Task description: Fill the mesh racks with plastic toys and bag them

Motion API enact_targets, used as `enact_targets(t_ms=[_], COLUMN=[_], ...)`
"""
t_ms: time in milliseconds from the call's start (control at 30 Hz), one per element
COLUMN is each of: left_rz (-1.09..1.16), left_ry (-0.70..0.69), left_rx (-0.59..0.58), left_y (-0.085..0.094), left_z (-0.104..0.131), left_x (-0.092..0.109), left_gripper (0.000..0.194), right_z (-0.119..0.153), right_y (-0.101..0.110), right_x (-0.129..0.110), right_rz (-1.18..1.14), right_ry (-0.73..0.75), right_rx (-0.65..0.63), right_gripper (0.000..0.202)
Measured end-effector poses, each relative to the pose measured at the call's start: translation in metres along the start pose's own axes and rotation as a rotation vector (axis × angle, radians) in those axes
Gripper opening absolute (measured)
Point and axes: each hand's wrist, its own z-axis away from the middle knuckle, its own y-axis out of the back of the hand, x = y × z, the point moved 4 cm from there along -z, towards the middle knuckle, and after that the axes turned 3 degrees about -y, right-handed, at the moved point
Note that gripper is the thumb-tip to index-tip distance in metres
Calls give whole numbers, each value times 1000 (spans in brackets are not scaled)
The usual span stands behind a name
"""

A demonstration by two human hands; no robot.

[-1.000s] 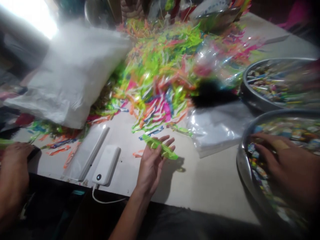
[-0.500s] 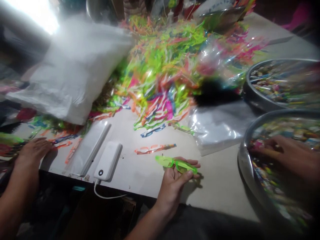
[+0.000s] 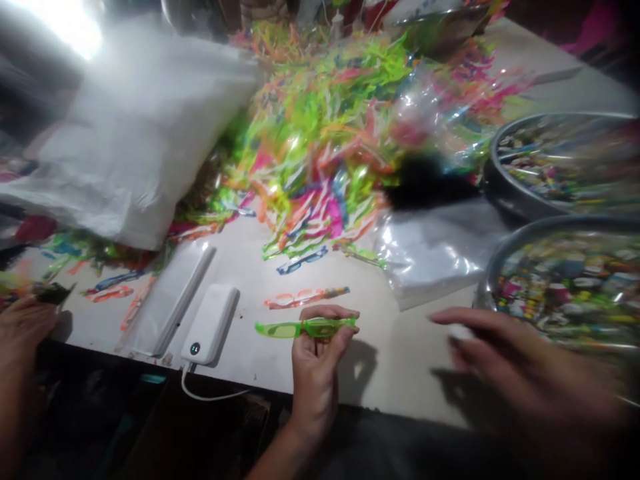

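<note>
My left hand [image 3: 320, 357] is closed around a pair of lime-green toy glasses [image 3: 280, 329], thumb across one end, held just above the table. An orange pair of toy glasses [image 3: 295, 299] lies right behind it, and a blue pair [image 3: 303, 260] farther back. Over the table at the right, my right hand [image 3: 505, 360] is blurred by motion. Its fingers pinch a small whitish piece [image 3: 461, 331] whose kind I cannot make out. Beyond that hand stands a round metal bowl [image 3: 487, 283] of small colourful wrapped pieces.
A co-worker's hand [image 3: 30, 327] is at the far left. Nearer me lie a white power bank [image 3: 213, 323] with a cable and a stack of clear bags [image 3: 173, 300]. Behind are a large white sack [image 3: 135, 133], a heap of bright toy glasses [image 3: 320, 133], a plastic bag [image 3: 435, 250] and a second bowl [image 3: 493, 167].
My right hand has come out of the nearer bowl, leftward over the table, with a small whitish piece. My left hand has shifted left with the green glasses and levelled them. The co-worker's hand moved left.
</note>
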Motion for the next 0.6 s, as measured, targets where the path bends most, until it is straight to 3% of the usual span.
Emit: enact_targets(t_ms=[100, 200, 333, 600], left_rz=[-42, -52, -55, -87], left_ry=[-59, -122, -177, -265], left_rx=[2, -29, -76, -96], left_y=[-3, -6, -11, -15], left_z=[4, 5, 3, 5], left_x=[9, 15, 17, 13], left_gripper=[24, 24, 23, 22], right_z=[-5, -11, -15, -15], right_y=[-44, -67, -72, -72], right_x=[-11, -21, -30, -28], right_rz=[-205, -382, -451, -432], right_ry=[-108, -132, -47, -10], right_rx=[-176, -262, -285, -290], right_gripper=[27, 28, 26, 30])
